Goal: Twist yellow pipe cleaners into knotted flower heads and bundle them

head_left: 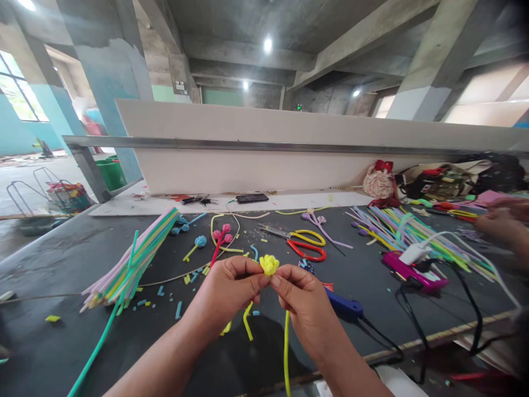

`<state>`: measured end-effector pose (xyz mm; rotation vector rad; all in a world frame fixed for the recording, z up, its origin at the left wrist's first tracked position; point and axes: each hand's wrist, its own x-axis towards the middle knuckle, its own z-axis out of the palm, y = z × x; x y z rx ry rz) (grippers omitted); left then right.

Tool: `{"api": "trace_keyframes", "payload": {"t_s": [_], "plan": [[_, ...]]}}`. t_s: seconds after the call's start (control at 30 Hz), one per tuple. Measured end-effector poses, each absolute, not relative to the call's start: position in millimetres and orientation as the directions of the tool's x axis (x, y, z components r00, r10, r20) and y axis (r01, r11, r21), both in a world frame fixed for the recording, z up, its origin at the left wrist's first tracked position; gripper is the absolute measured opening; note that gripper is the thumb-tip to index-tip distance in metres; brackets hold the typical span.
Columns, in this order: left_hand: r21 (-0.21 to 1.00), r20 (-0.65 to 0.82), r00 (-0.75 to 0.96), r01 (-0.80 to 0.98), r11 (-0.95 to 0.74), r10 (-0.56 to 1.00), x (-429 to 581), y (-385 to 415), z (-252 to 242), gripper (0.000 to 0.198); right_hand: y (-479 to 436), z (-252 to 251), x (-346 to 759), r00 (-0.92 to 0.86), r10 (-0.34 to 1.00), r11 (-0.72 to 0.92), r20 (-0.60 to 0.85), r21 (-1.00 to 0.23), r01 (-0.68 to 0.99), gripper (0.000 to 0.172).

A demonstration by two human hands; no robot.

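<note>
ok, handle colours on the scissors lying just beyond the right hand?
Far loop yellow, near loop red; head view, the only one.

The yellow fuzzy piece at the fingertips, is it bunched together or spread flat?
Bunched together: the yellow piece shows rounded lumps packed close, pinched between the left hand and right hand.
</note>
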<state>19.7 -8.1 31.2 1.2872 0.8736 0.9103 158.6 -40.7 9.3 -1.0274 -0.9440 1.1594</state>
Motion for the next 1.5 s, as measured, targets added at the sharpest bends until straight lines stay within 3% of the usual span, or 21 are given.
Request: {"api": "trace_keyframes", "payload": {"t_s": [0.33, 0.57, 0.8, 0.93, 1.03, 1.2, 1.33, 1.43, 1.5], "plan": [[0.994, -0.008, 0.413, 0.102, -0.037, 0.911, 15.8, -10.3, 31.4, 0.02, -42.8, 20.6, 164.8, 0.116, 0.985, 0.125, 0.13, -0.991, 0.049, 0.016], [0.866, 0.294, 0.359, 0.293, -0.406, 0.886, 17.7, -19.1, 30.5, 0.023, -48.1, 18.1, 157.3, 0.195, 0.953, 0.2, 0.233, -0.964, 0.176, 0.015], [0.531, 0.679, 0.349, 0.373, -0.761, 0.646, 23.5, -22.1, 16.4, 0.022, -45.6, 16.5, 154.7, 0.193, 0.977, 0.099, 0.091, -0.995, -0.031, 0.022], [0.324, 0.776, 0.386, 0.435, -0.84, 0.499, 24.9, -21.6, 8.6, 0.023, -45.8, 13.4, 153.7, 0.099, 0.993, -0.03, -0.061, -0.957, -0.289, 0.021], [0.222, 0.797, 0.398, 0.505, -0.834, 0.453, 26.3, -19.4, 7.4, 0.023, -48.6, 13.7, 150.7, 0.104, 0.992, -0.03, -0.072, -0.933, -0.359, 0.022], [0.175, 0.826, 0.356, 0.574, -0.8, 0.436, 32.9, -16.9, 3.4, 0.02, -49.6, 10.4, 148.1, 0.235, 0.971, 0.116, 0.046, -0.948, -0.295, 0.024], [0.116, 0.844, 0.398, 0.518, -0.847, 0.359, 35.7, -19.7, -1.0, 0.017, -46.2, 3.1, 152.6, 0.271, 0.962, 0.113, 0.024, -0.941, -0.319, 0.028], [0.162, 0.829, 0.422, 0.445, -0.881, 0.366, 33.4, -23.2, 0.0, 0.017, -44.9, 0.5, 157.3, 0.243, 0.97, 0.1, 0.017, -0.938, -0.332, 0.027], [0.275, 0.804, 0.426, 0.354, -0.894, 0.416, 30.8, -24.2, 2.6, 0.019, -45.4, 1.5, 159.6, 0.206, 0.978, 0.087, 0.016, -0.937, -0.338, 0.026]]}}
